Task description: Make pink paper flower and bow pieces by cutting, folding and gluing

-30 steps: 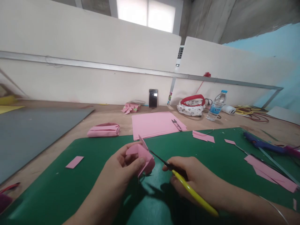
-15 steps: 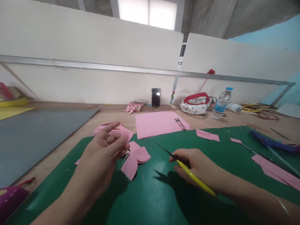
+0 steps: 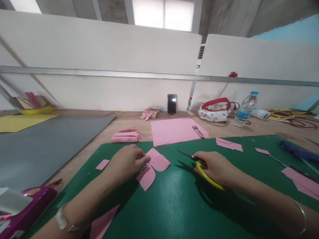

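Observation:
Pink paper petals [image 3: 147, 177] lie fanned out from one point on the green cutting mat [image 3: 174, 205]. My left hand [image 3: 128, 162] is over their inner end, with thumb and fingers closed together there; the fingers hide what is between them. To the right, my right hand [image 3: 211, 167] holds scissors with yellow handles [image 3: 209, 177], their dark, slim blades pointing left above the mat. A small pink paper piece [image 3: 102, 164] rests left of my left hand. A larger pointed pink piece [image 3: 104, 222] is partly covered by my left forearm.
Behind the mat are a folded pink bundle [image 3: 126, 136], stacked pink sheets [image 3: 171, 131] with thread snips [image 3: 197, 131], and a phone [image 3: 171, 103]. Pink strips [image 3: 229, 144], a blue glue gun [image 3: 299, 151] and a water bottle [image 3: 245, 109] are right. A purple object [image 3: 40, 202] stands left.
The view has shifted left. My left hand has lowered to the petals' inner end, its fingers more curled; the pink piece by its fingers no longer shows there. The right hand still holds the scissors.

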Tool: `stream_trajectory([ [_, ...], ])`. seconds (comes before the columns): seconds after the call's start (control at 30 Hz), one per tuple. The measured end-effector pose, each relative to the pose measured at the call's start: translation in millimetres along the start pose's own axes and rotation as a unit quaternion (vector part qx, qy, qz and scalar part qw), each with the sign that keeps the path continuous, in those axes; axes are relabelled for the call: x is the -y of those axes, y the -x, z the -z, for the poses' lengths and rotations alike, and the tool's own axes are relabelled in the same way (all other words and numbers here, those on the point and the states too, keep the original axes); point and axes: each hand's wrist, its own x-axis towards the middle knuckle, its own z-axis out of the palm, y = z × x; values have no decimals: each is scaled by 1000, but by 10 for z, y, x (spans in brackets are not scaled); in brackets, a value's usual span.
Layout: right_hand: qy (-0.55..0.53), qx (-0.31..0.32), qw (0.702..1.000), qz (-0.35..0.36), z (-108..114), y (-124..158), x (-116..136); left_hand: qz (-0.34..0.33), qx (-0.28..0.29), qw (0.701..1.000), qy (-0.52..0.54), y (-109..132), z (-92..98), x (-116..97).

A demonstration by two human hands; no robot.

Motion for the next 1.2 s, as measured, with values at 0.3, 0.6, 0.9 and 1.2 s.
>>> stream_trajectory([
  [0.3,67,19,998,4,60,-47,-120,-42,74,993,-84,46,-69,13],
  [0.6,176,-24,984,-31,163,-58,-195,10,108,993,-41,195,-113,-129],
  [0.9,-162,35,977,134,-19,119,461,-3,87,996,1,185,-240,-227],
  [1.2,-150,-5,980,129,-147,-234,670,-3,43,998,49,180,-198,-214],
])
